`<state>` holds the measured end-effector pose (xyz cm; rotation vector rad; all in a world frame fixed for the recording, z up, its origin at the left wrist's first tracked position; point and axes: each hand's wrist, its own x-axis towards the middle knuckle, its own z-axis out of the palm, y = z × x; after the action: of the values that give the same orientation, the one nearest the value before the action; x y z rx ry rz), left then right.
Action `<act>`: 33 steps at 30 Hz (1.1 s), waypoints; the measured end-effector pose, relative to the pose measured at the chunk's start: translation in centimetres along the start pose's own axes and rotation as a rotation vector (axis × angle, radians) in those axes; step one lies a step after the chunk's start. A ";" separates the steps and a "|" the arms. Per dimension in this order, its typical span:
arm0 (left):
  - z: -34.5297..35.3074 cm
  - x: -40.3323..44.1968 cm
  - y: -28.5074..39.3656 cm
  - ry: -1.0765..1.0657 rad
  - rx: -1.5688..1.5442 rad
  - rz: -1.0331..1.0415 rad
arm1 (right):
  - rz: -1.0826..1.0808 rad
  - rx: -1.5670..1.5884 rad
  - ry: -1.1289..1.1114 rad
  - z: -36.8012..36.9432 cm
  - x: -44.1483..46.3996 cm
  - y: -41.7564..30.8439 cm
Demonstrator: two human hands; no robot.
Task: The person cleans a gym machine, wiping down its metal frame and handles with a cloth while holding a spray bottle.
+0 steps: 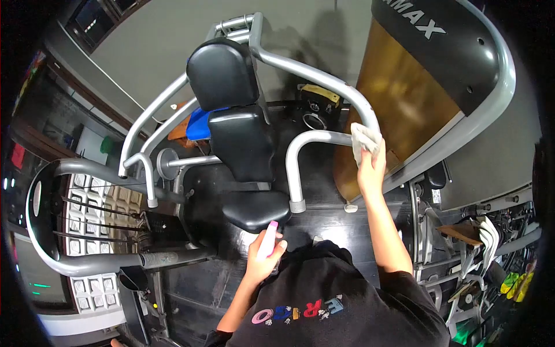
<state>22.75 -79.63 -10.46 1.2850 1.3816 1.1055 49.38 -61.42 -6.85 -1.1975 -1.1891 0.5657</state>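
Note:
My right hand (371, 170) is closed on a white cloth (365, 139), which is pressed against the silver tube arm (341, 89) of an exercise machine where two tubes meet. Low in the middle, my left hand (265, 259) grips a spray bottle (267, 242) with a white head and pink tip; its body is mostly hidden by the fingers. Just beyond that hand is the machine's black seat pad (256, 209). Above the seat rise a lower back pad (241, 139) and an upper back pad (222, 72), both black.
A tall weight housing (410, 87) with a brown panel stands close on the right. Matching silver tubes (151, 118) curve down on the left, beside a grey-framed machine (43, 231). A yellow and black object (319, 104) lies behind. More gym equipment (480, 248) crowds the right.

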 end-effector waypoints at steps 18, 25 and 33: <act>-2.8 2.8 0.7 -0.131 -0.090 0.055 | -0.664 -0.676 -0.017 9.1 0.3 1.9; -3.0 3.5 0.8 -0.154 0.016 0.125 | -0.493 -0.308 -0.756 11.1 -2.7 -2.4; -4.2 1.7 0.5 -0.066 -0.097 0.067 | -0.714 -0.663 -0.638 10.3 0.8 -0.6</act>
<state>18.66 -77.99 -9.35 1.2944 1.2289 1.1512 40.11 -56.85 -6.87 -1.0254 -2.3405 -0.0292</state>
